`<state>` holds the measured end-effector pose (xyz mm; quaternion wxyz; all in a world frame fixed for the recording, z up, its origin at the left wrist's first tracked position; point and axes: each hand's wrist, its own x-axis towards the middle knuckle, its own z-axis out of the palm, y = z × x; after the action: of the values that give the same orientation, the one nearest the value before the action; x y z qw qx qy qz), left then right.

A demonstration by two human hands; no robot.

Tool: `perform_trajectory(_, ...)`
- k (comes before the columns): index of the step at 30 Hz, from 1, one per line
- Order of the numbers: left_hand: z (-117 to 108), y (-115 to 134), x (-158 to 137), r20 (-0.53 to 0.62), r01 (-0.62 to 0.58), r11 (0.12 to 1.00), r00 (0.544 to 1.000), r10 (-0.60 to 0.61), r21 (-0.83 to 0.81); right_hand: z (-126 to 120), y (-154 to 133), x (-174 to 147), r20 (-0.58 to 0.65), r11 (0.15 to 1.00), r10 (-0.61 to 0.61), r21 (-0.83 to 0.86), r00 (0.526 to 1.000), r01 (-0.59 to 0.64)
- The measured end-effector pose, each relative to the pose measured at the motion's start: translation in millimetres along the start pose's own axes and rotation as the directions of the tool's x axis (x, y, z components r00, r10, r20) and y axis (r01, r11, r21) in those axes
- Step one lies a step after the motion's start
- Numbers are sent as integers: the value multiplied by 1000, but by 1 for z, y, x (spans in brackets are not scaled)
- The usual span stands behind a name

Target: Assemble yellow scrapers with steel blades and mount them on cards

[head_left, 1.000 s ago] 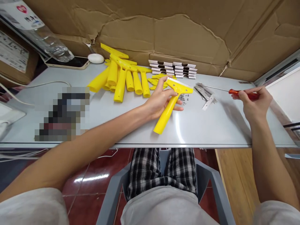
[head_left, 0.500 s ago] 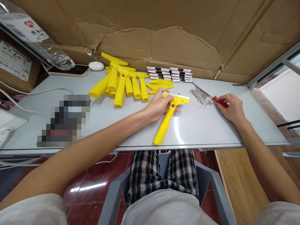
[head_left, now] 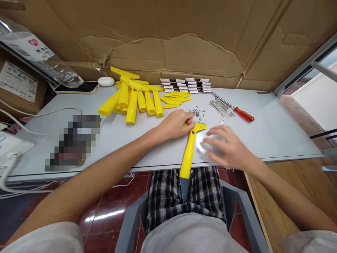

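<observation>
Head view: your left hand [head_left: 172, 124] pins the yellow scraper [head_left: 190, 147] by its head on the bench [head_left: 276, 137], its grip closed on it. Your right hand [head_left: 226, 149], blurred and fingers spread, hovers just beside the scraper's handle, holding nothing. The screwdriver [head_left: 243, 114] lies beyond.

Both bare forearms are stretched forward from the near edge toward the middle of the scene. The left hand [head_left: 175, 123] is held palm down with the fingers curled and closed at their tips. The right hand [head_left: 226, 147] is held palm down just to the right of it, fingers spread and loosely extended, blurred, with nothing gripped. The two hands are kept near each other, apart.
</observation>
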<state>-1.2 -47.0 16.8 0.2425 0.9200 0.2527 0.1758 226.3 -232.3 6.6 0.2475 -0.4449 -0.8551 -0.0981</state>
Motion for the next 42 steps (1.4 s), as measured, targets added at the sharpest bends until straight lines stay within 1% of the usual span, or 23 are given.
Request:
perform_trajectory(1, 1, -1, 0, -4, -15, 999, 1000, 15, 49, 4, -15, 4, 37, 997, -70, 26, 997, 69)
perform_trajectory(3, 2, -1, 0, -8, -33, 992, 999, 34, 126, 12, -33, 9, 95, 991, -133, 33, 987, 131)
perform_trajectory(6, 4, -2, -2, -17, -46, 981, 999, 50, 190, 20, -37, 13, 157, 988, -154, -2, 976, 156)
perform_trajectory(10, 8, -3, -3, -36, -50, 980, 998, 58, 190, 21, -27, 15, 168, 989, -141, -22, 976, 147)
perform_trajectory(14, 13, -5, -1, -23, -17, 984, 999, 21, 177, 21, -21, 16, 151, 989, -134, -34, 979, 141)
perform_trajectory(17, 13, -6, 1, -16, -16, 984, 1000, 19, 180, 23, -13, 17, 124, 989, -142, -31, 982, 146)
perform_trajectory(21, 9, -8, 4, -6, -25, 976, 1000, 27, 215, 27, 8, 18, 156, 992, -126, 3, 980, 127)
perform_trajectory(24, 6, -10, 4, -9, -18, 973, 1000, 21, 229, 28, 26, 18, 188, 991, -125, 61, 974, 115)
perform_trajectory(27, 1, -9, 4, 23, -16, 972, 1000, 11, 234, 26, 34, 14, 194, 989, -110, 119, 975, 88)
perform_trajectory(30, -6, -3, -3, 37, -45, 972, 999, 38, 232, 23, 31, 5, 195, 991, -70, 123, 978, 46)
perform_trajectory(33, -12, 4, -21, -59, -63, 968, 995, 80, 244, 20, 27, -6, 176, 994, -29, 108, 984, 10)
perform_trajectory(35, -13, 8, -40, -122, -43, 967, 990, 76, 250, 18, 26, -15, 161, 996, 18, 85, 987, -32)
perform_trajectory(36, -12, 9, -52, -137, -21, 968, 989, 57, 250, 17, 26, -20, 159, 995, 57, 66, 986, -68)
perform_trajectory(38, -4, 11, -74, -148, 63, 967, 989, -26, 248, 18, 26, -28, 167, 982, 184, 15, 969, -189)
perform_trajectory(40, 8, 13, -94, -137, 155, 954, 983, -123, 256, 20, 23, -35, 169, 947, 320, -32, 932, -320)
perform_trajectory(42, 22, 16, -107, -108, 222, 938, 974, -199, 268, 23, 20, -38, 181, 912, 410, -65, 894, -405)
